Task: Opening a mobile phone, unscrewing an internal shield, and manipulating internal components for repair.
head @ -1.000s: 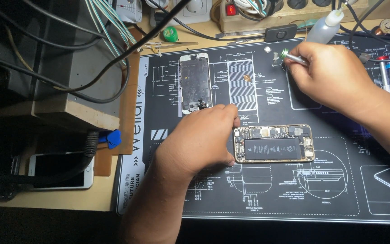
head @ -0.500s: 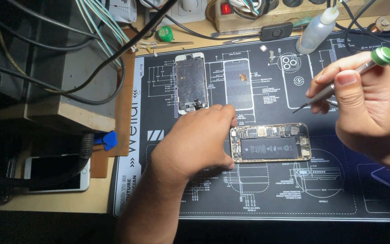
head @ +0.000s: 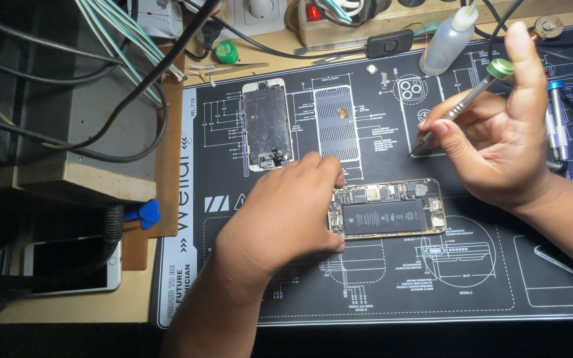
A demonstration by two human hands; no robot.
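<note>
left hand [head: 280,215] fingers clasp opened phone [head: 387,208] edge; right hand [head: 499,142] fingers pinch screwdriver [head: 462,106], tip raised.

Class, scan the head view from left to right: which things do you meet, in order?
White phone → blue pick → detached screen → left hand → opened phone → right hand holding a green-capped screwdriver.
</note>
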